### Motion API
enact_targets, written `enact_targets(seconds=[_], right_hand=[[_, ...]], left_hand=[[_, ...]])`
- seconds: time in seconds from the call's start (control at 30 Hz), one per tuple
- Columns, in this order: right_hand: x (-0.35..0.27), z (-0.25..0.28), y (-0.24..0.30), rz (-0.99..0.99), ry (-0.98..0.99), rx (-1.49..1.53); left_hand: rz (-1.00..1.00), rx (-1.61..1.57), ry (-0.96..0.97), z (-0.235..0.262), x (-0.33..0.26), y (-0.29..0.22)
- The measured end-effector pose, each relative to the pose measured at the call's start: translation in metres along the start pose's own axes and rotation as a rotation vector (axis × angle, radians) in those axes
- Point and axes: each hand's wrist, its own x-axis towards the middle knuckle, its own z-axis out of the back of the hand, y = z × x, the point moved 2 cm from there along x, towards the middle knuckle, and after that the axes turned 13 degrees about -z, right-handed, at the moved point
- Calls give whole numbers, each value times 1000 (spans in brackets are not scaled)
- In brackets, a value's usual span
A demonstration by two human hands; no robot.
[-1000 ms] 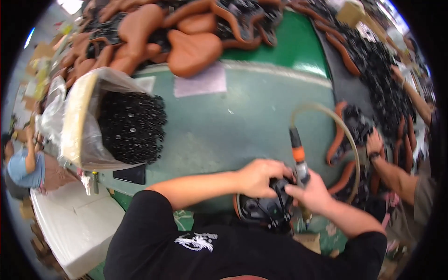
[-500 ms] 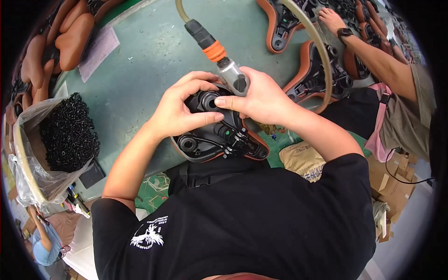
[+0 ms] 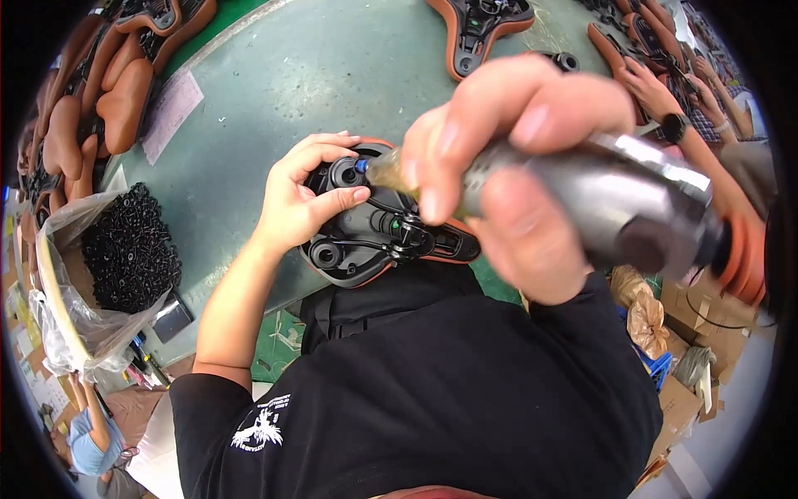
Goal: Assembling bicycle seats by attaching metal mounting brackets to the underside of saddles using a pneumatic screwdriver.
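Observation:
A bicycle saddle (image 3: 357, 233) rests underside up against my lap at the table's edge, its black base ringed by a brown cover. My left hand (image 3: 299, 191) grips its far left side, thumb and fingers around a round black socket (image 3: 343, 172). Up close to the camera, my right hand (image 3: 519, 150) is wrapped around a silver air screwdriver (image 3: 573, 195), partly blurred. The tool lies almost level, its blue tip (image 3: 362, 165) at that socket. Whether the tip touches a screw there cannot be made out.
At left, a plastic-lined box (image 3: 58, 274) holds many small black screws (image 3: 133, 249). Brown saddles (image 3: 125, 100) are piled at far left, and another saddle (image 3: 478, 33) lies across the green table (image 3: 249, 108). A co-worker's hand (image 3: 652, 87) is at upper right.
My right hand has raised the screwdriver toward the camera and turned it, bringing its tip to the socket. My left hand stays on the saddle. The co-worker's arm has shifted right.

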Motion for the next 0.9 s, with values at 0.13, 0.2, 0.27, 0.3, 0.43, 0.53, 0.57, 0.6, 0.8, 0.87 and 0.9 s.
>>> enact_targets(seconds=[0.13,0.2,0.27,0.3,0.43,0.53,0.57,0.6,0.8,0.87,0.9], right_hand=[[2,-19,-14,45,71,-101],[4,-20,-14,22,126,-196],[3,-21,-11,-39,164,-220],[4,-22,-8,-46,184,-218],[7,-27,-3,-136,227,-226],[9,-31,-6,-171,232,-284],[10,-32,-12,-178,239,-284],[12,-32,-19,-175,260,-317],[17,-41,-24,-153,268,-361],[20,-42,-21,-184,307,-375],[22,-43,-20,-208,333,-393]], left_hand=[[6,-78,-57,-3,-4,2],[-34,-56,-26,-1,0,-2],[-42,-26,-35,1,-2,-2],[-53,-3,-13,1,-2,-2],[-112,-23,-40,0,-4,3],[-105,-11,-53,1,-6,6],[-101,-3,-53,1,-7,7],[-98,-8,-64,1,-7,8],[-156,39,-77,1,-6,10],[-150,40,-94,0,-9,9],[-149,44,-95,0,-9,9]])
